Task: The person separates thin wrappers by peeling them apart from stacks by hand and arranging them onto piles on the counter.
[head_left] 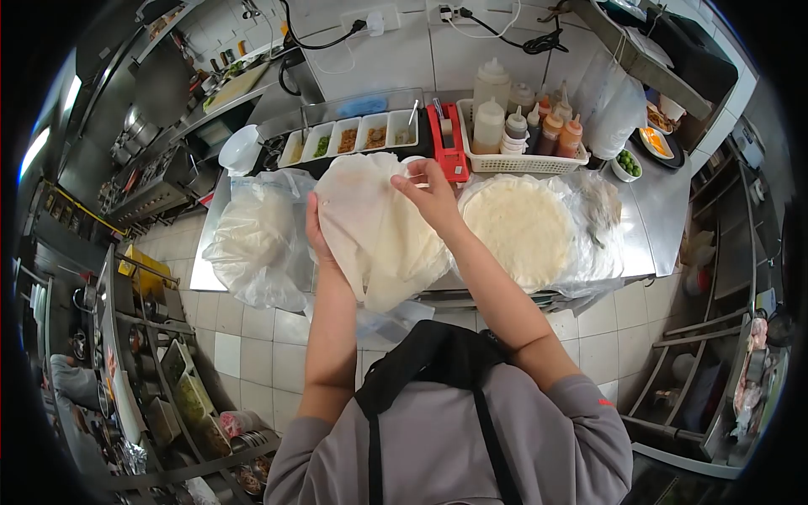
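Observation:
A thin, pale round sheet (370, 227), like a flatbread or wrapper, hangs draped between my hands over the counter's front edge. My left hand (318, 229) holds its left side, the fingers partly hidden behind it. At its upper right edge, my right hand (431, 195) pinches the sheet between thumb and fingers. To the right lies a stack of similar pale rounds (518, 231) on clear plastic. A clear plastic bag (257, 240) with pale contents rests on the left of the counter.
Behind are white trays of fillings (345, 136), a red device (447, 143) and a white basket (526, 164) of squeeze bottles. A white bowl (241, 150) stands at left; a bowl of green limes (626, 166) and the steel counter (661, 223) are at right.

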Motion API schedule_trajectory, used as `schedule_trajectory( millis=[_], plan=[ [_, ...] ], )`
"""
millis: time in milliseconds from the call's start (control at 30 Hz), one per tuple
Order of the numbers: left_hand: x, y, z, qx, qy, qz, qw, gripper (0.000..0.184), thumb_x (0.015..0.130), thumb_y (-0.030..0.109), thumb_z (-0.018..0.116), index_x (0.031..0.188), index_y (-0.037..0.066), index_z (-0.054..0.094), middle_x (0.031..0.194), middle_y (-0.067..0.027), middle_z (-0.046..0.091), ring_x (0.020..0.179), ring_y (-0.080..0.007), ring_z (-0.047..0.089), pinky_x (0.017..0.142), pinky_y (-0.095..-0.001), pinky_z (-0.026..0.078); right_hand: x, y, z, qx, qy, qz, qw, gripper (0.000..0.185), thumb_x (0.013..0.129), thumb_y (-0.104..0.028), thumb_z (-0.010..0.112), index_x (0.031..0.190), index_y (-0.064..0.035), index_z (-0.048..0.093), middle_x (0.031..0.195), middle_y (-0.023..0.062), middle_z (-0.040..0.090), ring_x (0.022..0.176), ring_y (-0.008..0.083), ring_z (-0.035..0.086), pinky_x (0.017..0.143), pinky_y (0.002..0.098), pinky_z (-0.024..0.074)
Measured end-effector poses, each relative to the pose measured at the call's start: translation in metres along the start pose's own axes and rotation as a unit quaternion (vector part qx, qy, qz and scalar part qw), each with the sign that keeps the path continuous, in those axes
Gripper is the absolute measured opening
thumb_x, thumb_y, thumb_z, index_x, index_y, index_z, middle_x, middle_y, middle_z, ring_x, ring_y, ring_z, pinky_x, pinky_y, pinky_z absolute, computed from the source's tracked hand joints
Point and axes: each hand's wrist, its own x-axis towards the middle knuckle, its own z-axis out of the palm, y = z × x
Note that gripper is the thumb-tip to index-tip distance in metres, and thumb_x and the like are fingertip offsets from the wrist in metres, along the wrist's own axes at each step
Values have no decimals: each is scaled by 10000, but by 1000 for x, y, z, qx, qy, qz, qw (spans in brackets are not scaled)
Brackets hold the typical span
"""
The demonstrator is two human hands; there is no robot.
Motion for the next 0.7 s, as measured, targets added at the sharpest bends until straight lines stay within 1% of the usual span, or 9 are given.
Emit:
schedule_trajectory(
  millis=[133, 300, 333, 400, 433, 500, 600, 633, 700],
  plan=[
    [3, -3, -14, -10, 24, 32, 999, 613, 833, 492, 404, 1217, 19, 467, 1200, -153, 520, 1106, -322, 498, 965, -446, 378, 8, 13, -6, 71, -178, 83, 978, 229, 788, -239, 681, 779, -78, 518, 812, -47, 515, 788, 45, 465, 713, 223, 380],
    [2, -3, -38, 11, 31, 51, 998, 644, 835, 558, 357, 1196, 38, 478, 1199, -128, 515, 1104, -295, 490, 936, -425, 397, 11, 13, -7, 164, -198, 56, 965, 219, 794, -156, 660, 701, -89, 474, 718, -72, 461, 670, 43, 410, 637, 215, 352],
    [3, 2, -43, 9, -7, 8, 1000, 608, 828, 521, 387, 1169, 30, 497, 1181, -133, 526, 1087, -280, 503, 919, -419, 408, 11, 8, -7, 167, -192, 43, 966, 219, 796, -137, 653, 696, -84, 465, 700, -71, 451, 646, 46, 400, 617, 218, 351],
    [11, 19, -56, 3, -84, -77, 994, 535, 814, 448, 449, 1114, 13, 537, 1146, -144, 547, 1051, -251, 529, 886, -408, 430, 10, -5, -10, 58, -182, -27, 981, 219, 786, -107, 644, 689, -67, 452, 673, -60, 435, 622, 51, 384, 572, 221, 343],
    [18, 27, -66, 131, -65, -70, 987, 508, 824, 431, 469, 1100, 11, 540, 1114, -134, 560, 1013, -236, 544, 855, -386, 441, 8, -13, -11, 4, -177, -61, 982, 219, 782, -92, 639, 685, -59, 445, 660, -54, 428, 610, 54, 376, 549, 222, 340],
    [32, 38, -79, 378, -27, -52, 924, 455, 842, 398, 510, 1073, 8, 547, 1050, -116, 587, 937, -206, 574, 795, -344, 462, 5, -26, -9, -66, -165, -119, 977, 231, 770, -79, 641, 678, -44, 432, 648, -39, 421, 602, 54, 377, 523, 228, 338],
    [23, 21, 16, 618, -7, -113, 778, 338, 858, 321, 557, 987, 9, 581, 869, -81, 620, 769, -145, 584, 684, -283, 457, 4, -33, -8, -110, -139, -157, 972, 217, 738, -59, 631, 678, -19, 426, 619, 45, 431, 571, 114, 396, 515, 275, 353],
    [23, 16, 19, 653, 12, -79, 753, 320, 857, 310, 566, 964, 9, 588, 817, -70, 612, 724, -130, 566, 657, -271, 445, 4, -34, -8, -115, -129, -162, 972, 209, 726, -52, 625, 680, -11, 426, 608, 83, 439, 558, 145, 406, 517, 297, 361],
    [25, 11, 23, 717, 48, -8, 695, 287, 853, 288, 584, 918, 9, 601, 713, -48, 597, 633, -101, 529, 604, -246, 422, 7, -32, -15, -98, -52, -82, 990, 213, 728, -56, 625, 682, -5, 423, 588, 84, 424, 550, 147, 422, 519, 304, 369]
  ],
)
